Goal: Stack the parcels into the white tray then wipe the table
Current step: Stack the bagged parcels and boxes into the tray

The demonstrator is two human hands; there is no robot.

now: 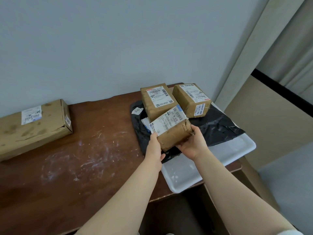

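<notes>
Tray near end: bare. Your left hand and right hand had the held parcel over the middle of the white tray, fingers clamped on its two ends. I'd say it wasn't set down yet. Beneath it, black mailer bags lay in the tray. At the tray's far end, the far-left parcel and far-right parcel sat on the bags. The long box sat on the worktop, well left of the tray, so one parcel was left to move. White smears left of the tray: wipe not started.
</notes>
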